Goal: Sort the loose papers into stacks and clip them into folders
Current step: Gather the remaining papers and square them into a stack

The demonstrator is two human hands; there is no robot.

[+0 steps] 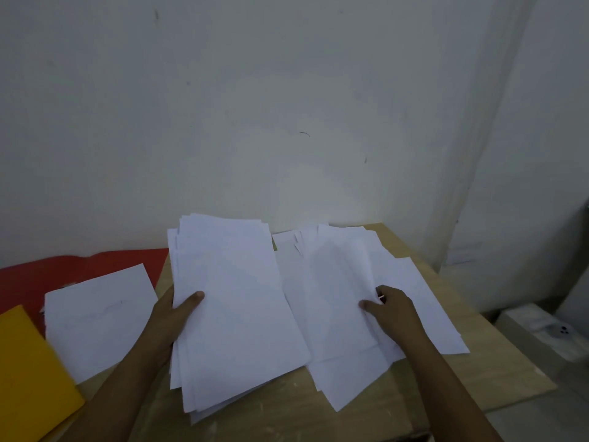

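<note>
A thick stack of white papers sits in the middle of the wooden table; my left hand grips its left edge, thumb on top. To the right lies a looser spread of white sheets. My right hand rests on that spread, fingers curled at a sheet's edge; whether it pinches the sheet is unclear. At the left, another white stack lies on an open red folder. A yellow folder lies at the near left.
A white wall rises right behind the table. Past the table's right edge stands a low white box with a small round object on it. The table's near and right edges are close to the papers.
</note>
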